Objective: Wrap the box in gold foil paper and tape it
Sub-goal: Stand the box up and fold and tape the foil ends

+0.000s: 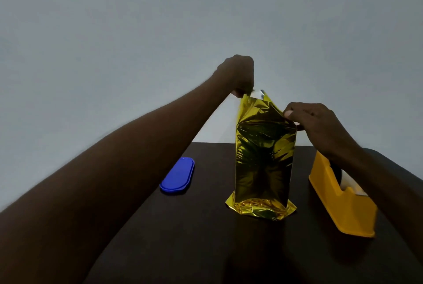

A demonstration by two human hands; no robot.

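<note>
The tall upright box sheathed in crinkled, mirror-bright gold foil paper (265, 160) stands on end near the middle of the dark bench (206, 238). Its long sides are already covered, so the body wrap looks done. At the foot, the foil flares out in a crumpled skirt against the bench; I cannot tell whether that end is folded and taped. The top end is clearly open: loose foil rises above the box's upper edge as an unfolded sleeve, with a pale patch showing at its peak.

The left hand (239, 75) reaches over and pinches the top far corner of that loose foil between curled fingers, drawing it upward. The right hand (315, 123) grips the foil at the upper right edge of the box, fingers curled over the fold line. By my reading, the top-end folds are just being formed; what remains is creasing the flaps down and taping them, and perhaps the bottom as well.

A yellow plastic tape dispenser (343, 201) sits just beside the box on the right, partly under the right forearm. A flat blue oval plastic lid (178, 176) lies apart on the left. Neither blocks the work.
</note>
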